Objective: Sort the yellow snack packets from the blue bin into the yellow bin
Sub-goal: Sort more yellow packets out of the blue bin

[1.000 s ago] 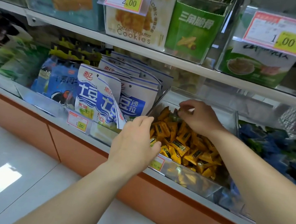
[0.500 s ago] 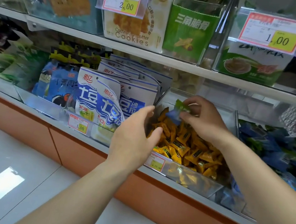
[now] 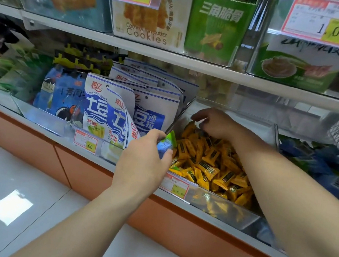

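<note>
While left hand (image 3: 144, 157) pinches a blue-green packet (image 3: 165, 144) at the front corner of the yellow bin (image 3: 228, 212), right hand (image 3: 215, 123) dips curled fingers among yellow snack packets (image 3: 209, 163) at the back; grip there unclear. Packets look light, crinkly, slick; likely best pinched by a crimped end. Blue bin (image 3: 265, 231) just right.

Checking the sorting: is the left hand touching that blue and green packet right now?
Touching. The head view shows the left hand gripping the blue and green packet, its fingers curled round the packet's lower end with no gap.
</note>
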The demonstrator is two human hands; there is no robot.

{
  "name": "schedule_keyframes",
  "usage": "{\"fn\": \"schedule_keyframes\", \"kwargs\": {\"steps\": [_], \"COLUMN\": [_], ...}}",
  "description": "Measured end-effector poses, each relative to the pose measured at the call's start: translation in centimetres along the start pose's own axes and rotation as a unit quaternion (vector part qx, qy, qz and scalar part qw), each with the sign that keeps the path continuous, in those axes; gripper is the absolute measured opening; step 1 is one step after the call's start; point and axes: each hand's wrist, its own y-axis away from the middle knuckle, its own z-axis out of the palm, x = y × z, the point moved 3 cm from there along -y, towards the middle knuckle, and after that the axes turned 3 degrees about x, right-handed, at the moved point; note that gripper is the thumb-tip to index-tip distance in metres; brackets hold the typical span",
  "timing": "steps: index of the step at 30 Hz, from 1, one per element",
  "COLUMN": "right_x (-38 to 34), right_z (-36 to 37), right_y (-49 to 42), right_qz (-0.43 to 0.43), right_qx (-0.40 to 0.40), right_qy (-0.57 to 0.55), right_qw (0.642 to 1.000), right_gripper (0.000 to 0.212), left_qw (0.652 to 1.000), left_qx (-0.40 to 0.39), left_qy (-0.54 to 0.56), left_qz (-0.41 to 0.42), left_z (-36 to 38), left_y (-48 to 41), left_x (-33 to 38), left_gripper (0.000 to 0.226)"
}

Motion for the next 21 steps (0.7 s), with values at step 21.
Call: {"fn": "schedule_keyframes", "kwargs": {"steps": [21], "right_x": [-1.0], "right_z": [-2.2], "right_y": [6.6], "right_qz": [0.005], "right_qx": [0.181], "right_qy": [-0.218], "right_qw": [0.959], "right_gripper": [0.005], "left_qw": [0.981], "left_qx": [-0.080], "left_qy": [0.173], "left_qz": [-0.038], "left_z": [-0.2], "left_y": [0.0], "left_x": [-0.2], "left_gripper": [0.032]}}
